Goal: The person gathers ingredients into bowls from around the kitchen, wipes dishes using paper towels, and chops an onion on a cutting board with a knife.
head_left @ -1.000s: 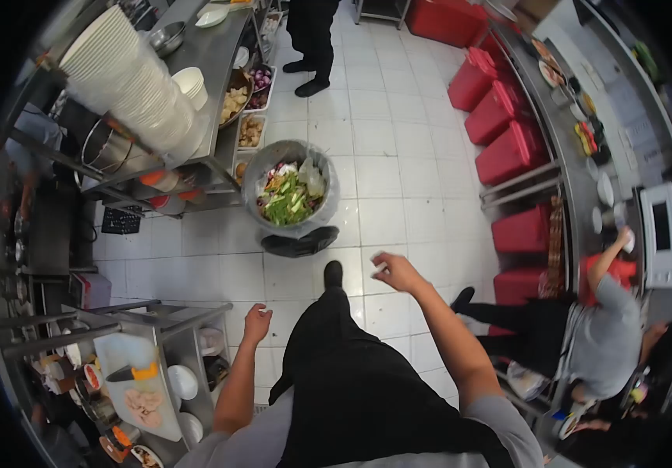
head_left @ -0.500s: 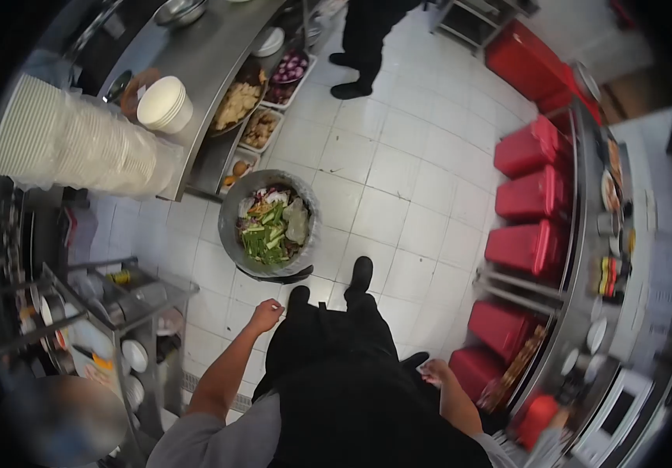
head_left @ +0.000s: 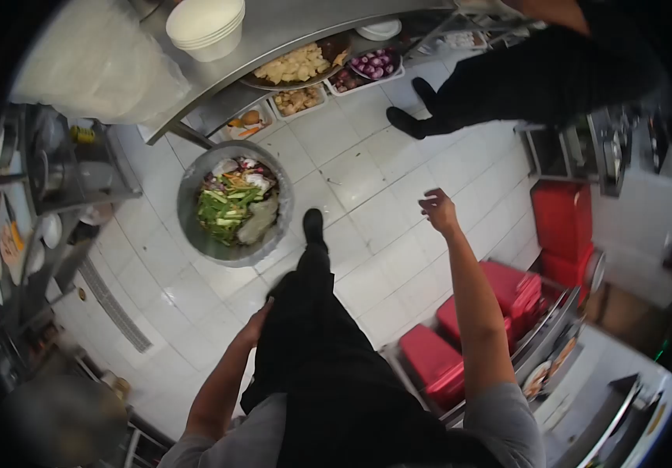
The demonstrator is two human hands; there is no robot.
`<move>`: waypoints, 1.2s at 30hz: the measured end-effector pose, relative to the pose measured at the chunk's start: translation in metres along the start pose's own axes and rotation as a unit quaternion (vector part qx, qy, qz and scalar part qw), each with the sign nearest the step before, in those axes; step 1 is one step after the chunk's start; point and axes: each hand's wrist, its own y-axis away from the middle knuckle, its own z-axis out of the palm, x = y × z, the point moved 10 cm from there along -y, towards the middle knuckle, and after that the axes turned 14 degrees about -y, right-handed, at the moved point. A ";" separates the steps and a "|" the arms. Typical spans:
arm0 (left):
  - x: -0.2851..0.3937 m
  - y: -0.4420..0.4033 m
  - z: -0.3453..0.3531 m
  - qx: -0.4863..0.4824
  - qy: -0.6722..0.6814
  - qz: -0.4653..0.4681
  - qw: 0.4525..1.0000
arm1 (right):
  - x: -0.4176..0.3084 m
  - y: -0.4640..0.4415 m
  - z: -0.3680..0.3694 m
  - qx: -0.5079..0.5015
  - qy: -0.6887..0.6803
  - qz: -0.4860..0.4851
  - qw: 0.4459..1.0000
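Note:
My right hand (head_left: 439, 210) reaches out over the tiled floor, its fingers loosely curled and apart with nothing visible in them. Beside my left thigh hangs my left hand (head_left: 256, 321), its fingers mostly hidden against the dark clothing. A large round grey bin (head_left: 188, 226) stands on the floor ahead and left of my feet, nearest to my left hand. Inside it lies a heap of vegetable scraps (head_left: 223, 207), green and orange pieces with a pale translucent bag (head_left: 258, 222) at one side. Neither hand touches the bin.
Another person in dark trousers (head_left: 492, 86) stands ahead to the right. A steel counter (head_left: 273, 27) holds stacked white tubs (head_left: 207, 27); below are a pan of pale chunks (head_left: 293, 64) and purple onions (head_left: 375, 62). Red lidded bins (head_left: 433, 359) line the right. A metal shelf rack (head_left: 94, 195) stands left.
My view has turned right and moved forward, with a step taken beside the bin. My right hand has swung up and forward, while my left hand has dropped back against my thigh.

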 end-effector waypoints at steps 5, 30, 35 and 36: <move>0.093 -0.069 0.064 0.043 -0.064 0.079 0.994 | -0.073 -0.100 0.027 -0.099 0.061 -0.010 0.993; 0.064 -0.201 0.177 0.417 0.264 0.056 0.868 | -0.034 -0.757 0.129 -0.117 0.066 -0.079 0.988; 0.062 -0.202 0.183 0.444 0.236 0.057 0.863 | -0.019 -0.794 0.134 -0.219 0.056 -0.039 0.973; 0.060 -0.202 0.185 0.453 0.216 0.053 0.863 | -0.039 -0.750 0.129 -0.154 -0.002 -0.064 0.986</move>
